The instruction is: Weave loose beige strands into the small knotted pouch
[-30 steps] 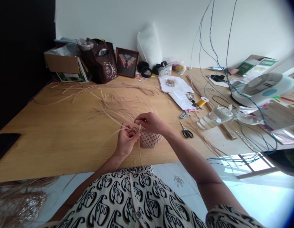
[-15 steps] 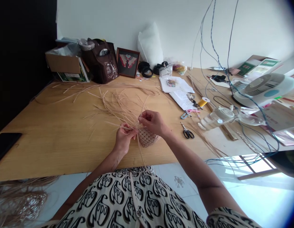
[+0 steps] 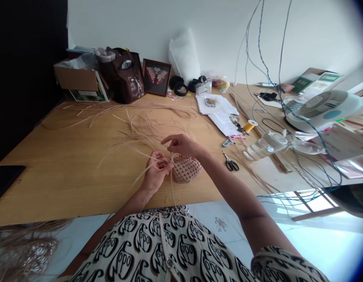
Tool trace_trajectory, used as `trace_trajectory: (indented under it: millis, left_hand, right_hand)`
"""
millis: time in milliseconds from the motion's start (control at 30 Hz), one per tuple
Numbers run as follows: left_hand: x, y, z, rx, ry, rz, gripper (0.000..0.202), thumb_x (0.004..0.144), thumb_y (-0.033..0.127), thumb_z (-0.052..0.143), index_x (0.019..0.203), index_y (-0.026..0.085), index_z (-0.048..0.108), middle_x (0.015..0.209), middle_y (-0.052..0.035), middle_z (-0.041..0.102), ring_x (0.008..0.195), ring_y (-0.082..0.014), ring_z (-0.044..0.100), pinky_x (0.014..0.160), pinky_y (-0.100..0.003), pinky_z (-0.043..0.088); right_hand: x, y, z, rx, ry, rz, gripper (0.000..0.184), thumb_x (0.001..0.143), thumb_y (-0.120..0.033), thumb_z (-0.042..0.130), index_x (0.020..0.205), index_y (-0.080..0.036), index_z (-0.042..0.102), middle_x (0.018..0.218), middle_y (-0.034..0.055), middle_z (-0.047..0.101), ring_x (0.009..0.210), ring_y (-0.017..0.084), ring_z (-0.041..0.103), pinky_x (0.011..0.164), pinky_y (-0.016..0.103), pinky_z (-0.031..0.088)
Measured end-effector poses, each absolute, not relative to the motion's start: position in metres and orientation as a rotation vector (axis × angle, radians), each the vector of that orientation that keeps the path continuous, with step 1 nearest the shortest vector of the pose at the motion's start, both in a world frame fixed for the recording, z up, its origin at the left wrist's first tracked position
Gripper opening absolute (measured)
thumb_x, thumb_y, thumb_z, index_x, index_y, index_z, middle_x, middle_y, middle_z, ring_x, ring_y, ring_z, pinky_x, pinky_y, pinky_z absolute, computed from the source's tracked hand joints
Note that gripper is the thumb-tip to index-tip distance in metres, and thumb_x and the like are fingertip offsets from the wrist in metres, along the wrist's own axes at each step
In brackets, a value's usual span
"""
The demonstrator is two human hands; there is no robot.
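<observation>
My left hand [image 3: 156, 170] is curled shut, pinching a bunch of pale cane strands [image 3: 140, 176] right at the left edge of the small woven basket [image 3: 187, 169]. The basket sits just beside that hand, against my fingers, and below my right hand [image 3: 181, 145]. My right hand is half open, its fingers stretched toward the left hand, and I cannot tell whether it has hold of a strand. More loose strands [image 3: 146, 129] fan across the wooden table [image 3: 52, 176] beyond my hands, with scissors [image 3: 230, 163] off to the right. Compared with half a second ago, my right hand has slid left, off the top of the basket. More of the weave now shows, and the basket sits slightly further right.
</observation>
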State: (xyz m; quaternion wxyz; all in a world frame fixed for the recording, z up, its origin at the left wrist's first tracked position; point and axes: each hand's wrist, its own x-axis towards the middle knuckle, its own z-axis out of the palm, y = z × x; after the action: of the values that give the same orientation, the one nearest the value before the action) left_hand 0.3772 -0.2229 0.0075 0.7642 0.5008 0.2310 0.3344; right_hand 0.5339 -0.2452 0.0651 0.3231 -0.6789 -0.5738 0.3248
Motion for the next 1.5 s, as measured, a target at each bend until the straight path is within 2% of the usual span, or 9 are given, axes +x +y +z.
trace_trajectory:
  millis: [133, 300, 433, 567, 767, 900, 1067, 1300, 1500]
  left_hand:
    - [0.377, -0.222, 0.006, 1.067, 0.488, 0.733, 0.044, 0.062, 0.021, 0.073, 0.095, 0.020, 0.044, 0.070, 0.0055, 0.059, 0.047, -0.0042, 0.047, 0.048, -0.019, 0.036]
    - [0.380, -0.219, 0.005, 1.064, 0.495, 0.710, 0.048, 0.062, 0.023, 0.074, 0.105, 0.016, 0.055, 0.069, 0.0041, 0.058, 0.048, -0.0041, 0.046, 0.048, -0.019, 0.035]
    - [0.382, -0.220, 0.006, 1.017, 0.498, 0.699, 0.045, 0.060, 0.021, 0.074, 0.102, 0.014, 0.060, 0.066, 0.0040, 0.057, 0.048, -0.0041, 0.044, 0.047, -0.019, 0.034]
    - [0.382, -0.222, 0.006, 1.067, 0.506, 0.711, 0.035, 0.061, 0.021, 0.073, 0.093, 0.013, 0.064, 0.061, 0.0033, 0.056, 0.049, -0.0054, 0.045, 0.048, -0.020, 0.035]
    - [0.380, -0.219, 0.003, 1.069, 0.530, 0.726, 0.032, 0.062, 0.020, 0.072, 0.092, 0.014, 0.065, 0.056, 0.0040, 0.055, 0.048, -0.0059, 0.044, 0.048, -0.020, 0.034]
    - [0.381, -0.217, 0.002, 1.032, 0.516, 0.743, 0.032, 0.061, 0.020, 0.072, 0.092, 0.014, 0.065, 0.057, 0.0041, 0.055, 0.049, -0.0055, 0.043, 0.049, -0.019, 0.034]
    - [0.381, -0.219, 0.004, 1.022, 0.512, 0.722, 0.031, 0.062, 0.020, 0.073, 0.092, 0.014, 0.066, 0.060, 0.0035, 0.056, 0.050, -0.0054, 0.044, 0.050, -0.019, 0.034]
    - [0.385, -0.216, 0.000, 0.878, 0.588, 0.773, 0.035, 0.056, 0.022, 0.076, 0.087, 0.013, 0.065, 0.061, 0.0031, 0.058, 0.054, -0.0065, 0.044, 0.053, -0.020, 0.035]
    - [0.392, -0.216, -0.003, 0.861, 0.620, 0.754, 0.027, 0.059, 0.025, 0.074, 0.082, 0.012, 0.066, 0.067, 0.0010, 0.061, 0.056, -0.0060, 0.044, 0.055, -0.020, 0.034]
  right_hand:
    - [0.539, -0.259, 0.060, -1.831, -1.519, 0.823, 0.037, 0.072, -0.010, 0.045, 0.104, -0.012, 0.064, 0.049, -0.0080, 0.041, 0.043, 0.005, 0.032, 0.044, 0.019, 0.024]
    - [0.535, -0.278, 0.063, -1.945, -1.711, 0.506, 0.025, 0.071, -0.008, 0.048, 0.084, -0.014, 0.068, 0.064, -0.0008, 0.059, 0.054, 0.008, 0.046, 0.054, 0.021, 0.034]
    - [0.532, -0.279, 0.063, -1.865, -1.786, 0.255, 0.026, 0.077, -0.007, 0.047, 0.091, -0.016, 0.067, 0.082, 0.0035, 0.063, 0.070, 0.010, 0.054, 0.066, 0.021, 0.039]
    - [0.537, -0.268, 0.055, -1.750, -1.863, 0.285, 0.036, 0.079, -0.003, 0.046, 0.105, -0.019, 0.064, 0.089, 0.0043, 0.059, 0.077, 0.011, 0.055, 0.071, 0.022, 0.041]
    - [0.539, -0.265, 0.053, -1.663, -2.000, 0.260, 0.017, 0.080, -0.009, 0.053, 0.084, -0.015, 0.067, 0.093, 0.0066, 0.056, 0.084, 0.013, 0.055, 0.076, 0.026, 0.043]
    - [0.539, -0.269, 0.057, -1.608, -2.037, 0.352, 0.024, 0.083, -0.007, 0.046, 0.096, -0.015, 0.064, 0.103, 0.0081, 0.058, 0.095, 0.014, 0.055, 0.084, 0.027, 0.043]
    - [0.542, -0.264, 0.056, -1.611, -2.062, 0.507, 0.015, 0.083, -0.013, 0.051, 0.091, -0.014, 0.064, 0.106, 0.0084, 0.060, 0.091, 0.013, 0.057, 0.077, 0.025, 0.044]
    - [0.520, -0.283, 0.073, -2.005, -2.039, -0.004, 0.015, 0.087, -0.018, 0.050, 0.083, -0.014, 0.064, 0.078, 0.0060, 0.063, 0.075, 0.015, 0.055, 0.073, 0.027, 0.036]
    - [0.482, -0.309, 0.078, -2.268, -1.988, -0.076, 0.021, 0.090, -0.020, 0.044, 0.078, -0.015, 0.060, 0.072, 0.0057, 0.061, 0.062, 0.014, 0.054, 0.054, 0.027, 0.028]
